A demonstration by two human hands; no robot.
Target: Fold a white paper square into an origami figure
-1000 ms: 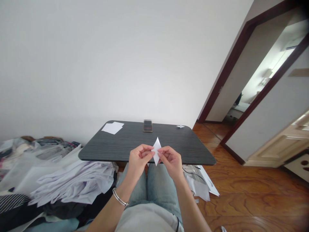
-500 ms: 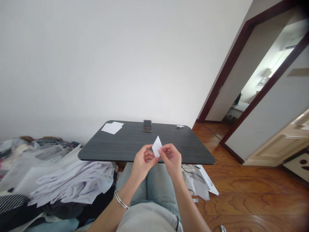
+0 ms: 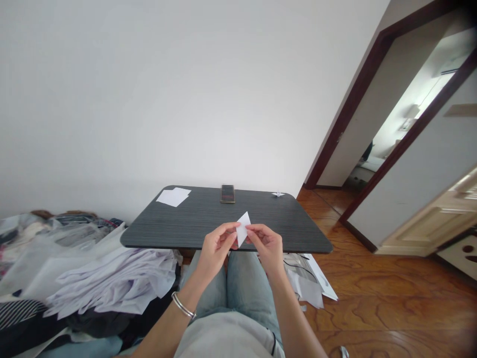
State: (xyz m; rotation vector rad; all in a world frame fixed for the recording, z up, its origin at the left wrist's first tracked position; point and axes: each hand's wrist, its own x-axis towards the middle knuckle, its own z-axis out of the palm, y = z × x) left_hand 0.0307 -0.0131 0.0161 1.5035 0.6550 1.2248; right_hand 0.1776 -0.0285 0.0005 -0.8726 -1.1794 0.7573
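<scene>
A small piece of white folded paper (image 3: 243, 228), shaped like a diamond, is held up over the front edge of the dark table (image 3: 201, 219). My left hand (image 3: 219, 244) pinches its left side between thumb and fingers. On the other side, my right hand (image 3: 267, 244) grips the paper's right corner with thumb and forefinger. Fingers hide parts of both side corners. Farther back on the right of the table sits a small folded white paper figure (image 3: 278, 194). White paper sheets (image 3: 173, 197) lie overlapping at the back left.
A dark, phone-like rectangular object (image 3: 227, 193) stands at the table's back edge by the wall. Heaped clothes and fabric (image 3: 115, 281) lie to the left. Papers and a cable (image 3: 307, 283) are on the floor under the table's right side. A doorway opens at the right.
The folded paper has tilted, its top point shifting slightly right. My left thumb has moved up from the paper's bottom point to its left side, and that lower point now shows.
</scene>
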